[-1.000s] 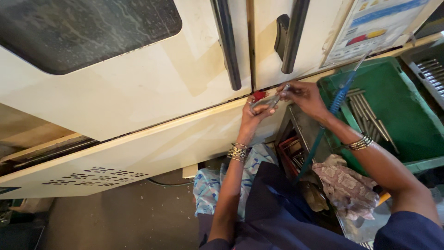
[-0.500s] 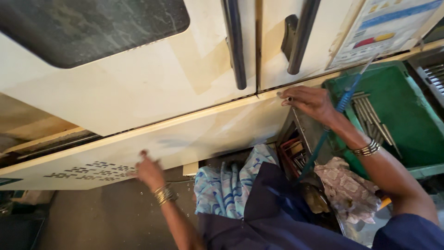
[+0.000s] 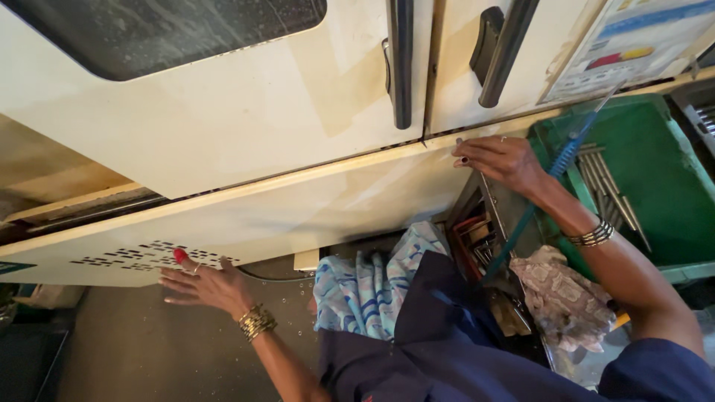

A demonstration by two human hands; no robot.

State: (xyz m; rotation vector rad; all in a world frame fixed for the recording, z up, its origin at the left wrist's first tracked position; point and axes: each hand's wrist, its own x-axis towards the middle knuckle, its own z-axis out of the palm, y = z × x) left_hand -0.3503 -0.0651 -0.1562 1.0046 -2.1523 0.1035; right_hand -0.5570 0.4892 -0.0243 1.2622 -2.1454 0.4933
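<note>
The person is leaning over a big cream-coloured machine [image 3: 246,134] and working along its lower panel [image 3: 298,216], the long pale strip running below the two doors. The left hand [image 3: 199,286] is lying flat with fingers spread, resting against the perforated stretch of that panel at the left, low down near the floor; a small red thing [image 3: 179,255] is showing at its fingertips, though I cannot tell whether it is a cap, a nail or a part being held. The right hand [image 3: 500,158] is pressing palm-down on the panel's upper edge, right under the seam between the doors, fingers loosely extended and gripping nothing that I can see.

A blue tool with a long shaft [image 3: 555,175] is leaning beside the right wrist, untouched. Behind it, to the right, a green tray [image 3: 670,186] is holding a row of metal rods [image 3: 607,186]. A patterned rag [image 3: 562,298] is lying near the right forearm, over a dark box of small tools [image 3: 477,238].

It looks as if the panel is being steadied or seated at both ends. Any next move would seem to call for even pressure from both hands so the long strip stays level, and the blue tool is within easy reach on the right.
</note>
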